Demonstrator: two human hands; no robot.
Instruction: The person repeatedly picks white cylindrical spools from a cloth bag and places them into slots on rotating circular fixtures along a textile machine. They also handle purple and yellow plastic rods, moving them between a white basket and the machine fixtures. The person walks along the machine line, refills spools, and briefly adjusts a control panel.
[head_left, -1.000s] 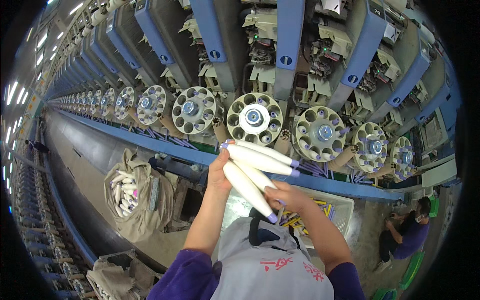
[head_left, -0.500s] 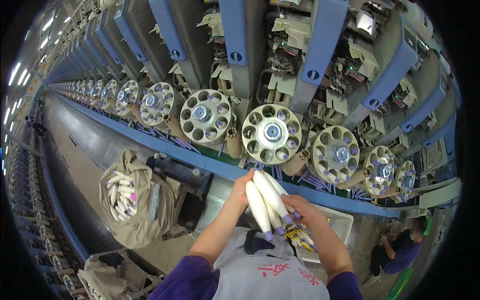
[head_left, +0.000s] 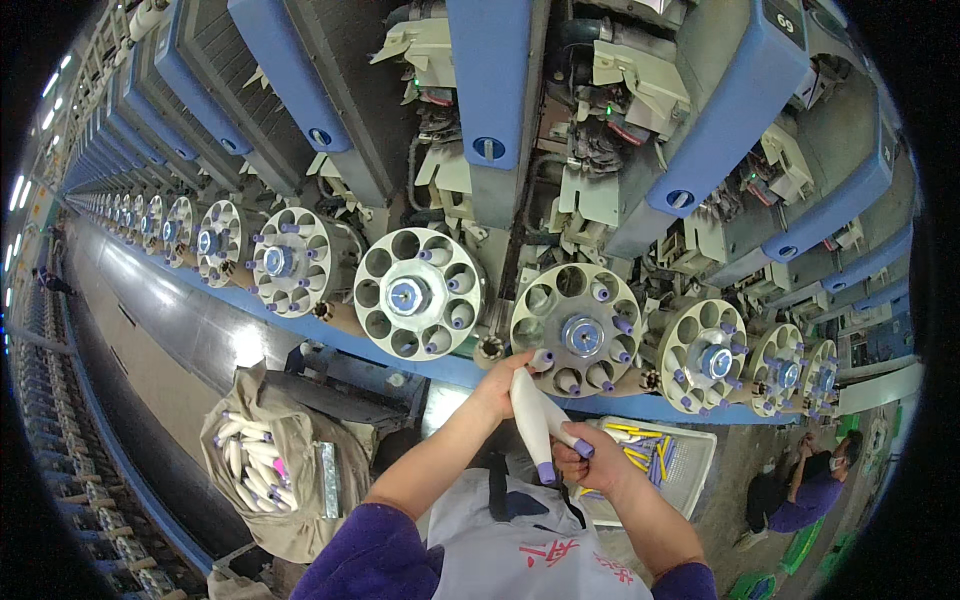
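Observation:
My left hand (head_left: 505, 383) grips the upper end of a white yarn bobbin (head_left: 531, 405) with a purple tip and holds it at a lower hole of a cream round magazine (head_left: 580, 335) on the blue winding machine. My right hand (head_left: 588, 465) holds a small bundle of the same white bobbins by their purple lower ends, just below and right of the left hand. Both forearms, in purple sleeves, come up from the lower edge over a grey apron.
A row of similar round magazines (head_left: 418, 295) runs away to the left along the machine. A beige sack (head_left: 280, 470) full of white bobbins stands at lower left. A white crate (head_left: 655, 460) with yellow tubes sits below the magazine. Another person (head_left: 800, 490) crouches at lower right.
The view has moved closer to the machine. My hands have risen from chest height, and the left hand has brought one bobbin up to the magazine's lower holes.

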